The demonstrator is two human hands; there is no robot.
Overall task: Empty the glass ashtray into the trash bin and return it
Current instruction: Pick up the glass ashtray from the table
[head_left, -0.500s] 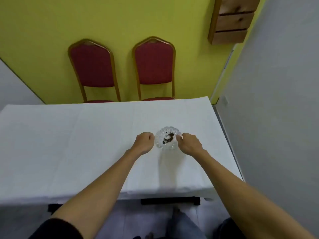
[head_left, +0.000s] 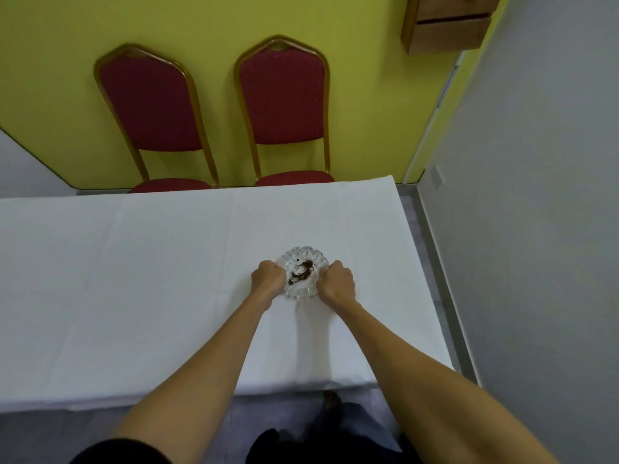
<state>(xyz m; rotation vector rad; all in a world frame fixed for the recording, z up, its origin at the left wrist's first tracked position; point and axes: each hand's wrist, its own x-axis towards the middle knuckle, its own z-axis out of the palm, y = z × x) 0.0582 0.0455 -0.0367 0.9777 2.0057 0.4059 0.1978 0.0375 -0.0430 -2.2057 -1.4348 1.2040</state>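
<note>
A round cut-glass ashtray [head_left: 301, 259] with dark ash and a pale butt in its middle sits on the white tablecloth [head_left: 167, 279], right of centre. My left hand [head_left: 269, 279] grips its left rim and my right hand [head_left: 336, 282] grips its right rim, fingers curled on the glass. Whether the ashtray rests on the cloth or is just off it is unclear. No trash bin is in view.
Two red chairs with gold frames [head_left: 150, 122] [head_left: 284, 108] stand behind the table against a yellow wall. A wooden wall box [head_left: 445, 25] hangs at the top right. A grey wall runs close along the table's right edge [head_left: 425, 269].
Both hands have closed in tighter on the ashtray's rim. The ashtray seems to have shifted slightly toward me.
</note>
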